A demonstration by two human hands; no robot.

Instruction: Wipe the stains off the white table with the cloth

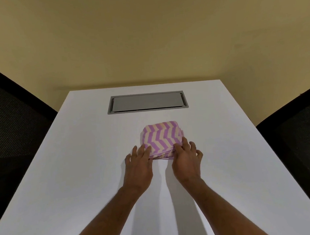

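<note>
A folded cloth (161, 136) with purple and cream zigzag stripes lies in the middle of the white table (81, 167). My left hand (139, 163) rests at the cloth's near left corner, fingers spread, with fingertips on its edge. My right hand (186, 159) lies on the near right corner, its fingers on top of the fabric. Both palms face down. I see no stains on the tabletop from here.
A grey recessed cable hatch (147, 102) sits in the table beyond the cloth. Black mesh chairs stand at the left (15, 129) and right (297, 136) sides. A beige wall rises behind the table's far edge.
</note>
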